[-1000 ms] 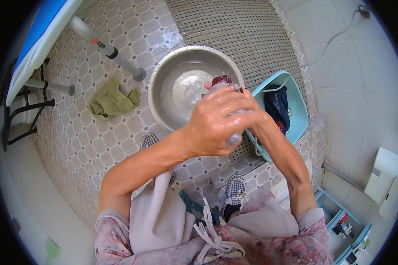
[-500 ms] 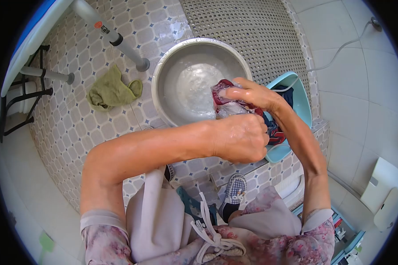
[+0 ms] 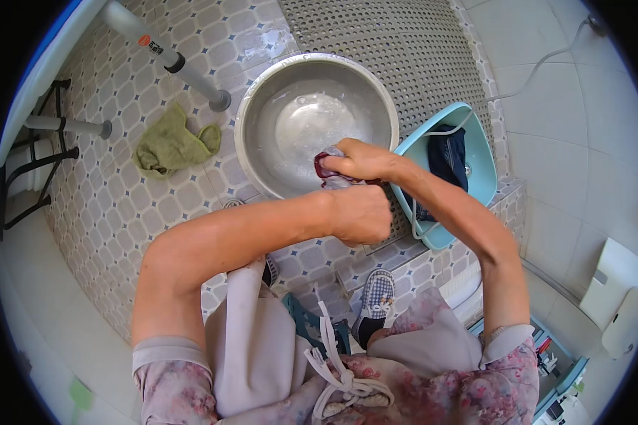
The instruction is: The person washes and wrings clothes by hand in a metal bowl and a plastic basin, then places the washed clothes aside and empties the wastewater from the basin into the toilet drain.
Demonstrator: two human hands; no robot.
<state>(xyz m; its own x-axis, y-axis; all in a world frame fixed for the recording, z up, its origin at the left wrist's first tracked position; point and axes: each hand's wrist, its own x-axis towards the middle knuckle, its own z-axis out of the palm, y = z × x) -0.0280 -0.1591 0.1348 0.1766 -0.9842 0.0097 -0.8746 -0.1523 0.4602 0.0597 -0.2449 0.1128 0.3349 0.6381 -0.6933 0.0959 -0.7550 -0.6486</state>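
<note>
Right fingers (image 3: pixel 337 166): closed on bunched red-and-grey cloth (image 3: pixel 342 183).
Left fingers (image 3: pixel 385 216): curled tight; cannot tell if gripping cloth.
Cloth position: over metal basin's (image 3: pixel 242 134) near side.
Cloth status: in hand, not set down; handling judged incomplete.
Blue tub (image 3: pixel 483 163): dark garment (image 3: pixel 446 159) inside.

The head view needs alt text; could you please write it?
The left hand and right hand grip a red and grey cloth at the rim of a metal basin, beside a light blue tub holding dark fabric.
</note>
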